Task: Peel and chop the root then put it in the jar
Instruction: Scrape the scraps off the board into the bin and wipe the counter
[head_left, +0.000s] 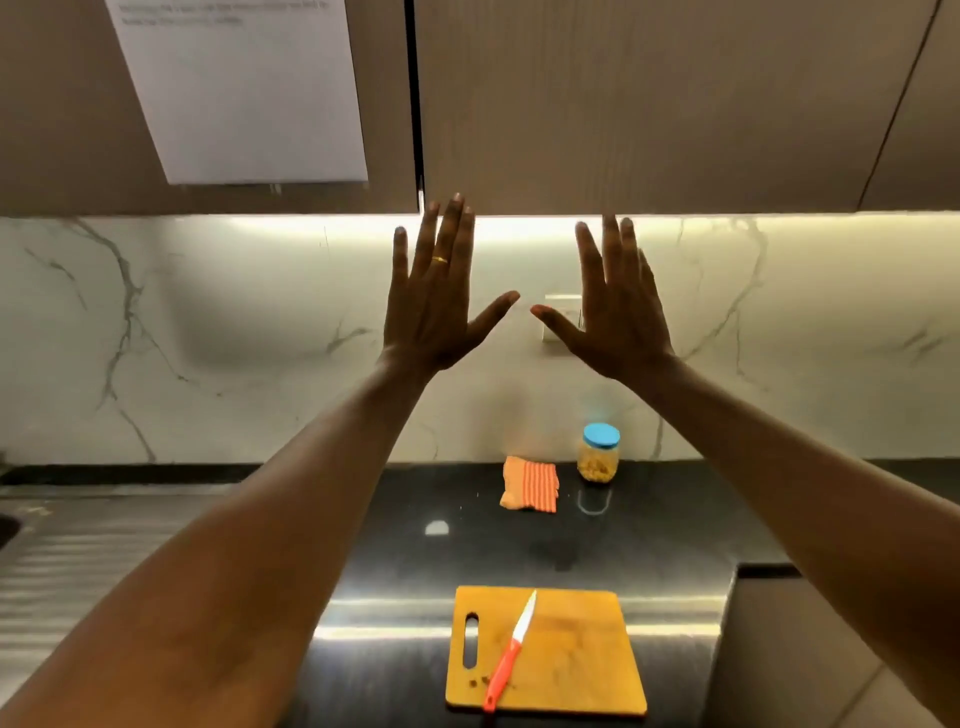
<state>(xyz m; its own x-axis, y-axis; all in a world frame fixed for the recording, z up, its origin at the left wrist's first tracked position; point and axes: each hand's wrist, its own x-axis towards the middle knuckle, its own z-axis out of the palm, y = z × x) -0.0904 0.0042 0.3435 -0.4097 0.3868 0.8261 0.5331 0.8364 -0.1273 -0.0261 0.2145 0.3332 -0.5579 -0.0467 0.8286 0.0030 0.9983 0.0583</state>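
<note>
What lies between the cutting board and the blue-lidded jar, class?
In the head view, only bare dark countertop lies between the cutting board and the jar; the striped cloth sits just left of that stretch, beside the jar.

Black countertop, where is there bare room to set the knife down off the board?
Widest free patch on the black countertop: between the yellow cutting board and the orange striped cloth. Also free right of the blue-lidded clear jar. Cloth and jar sit close together by the marble wall; the red-handled knife takes the board's left half.
</note>
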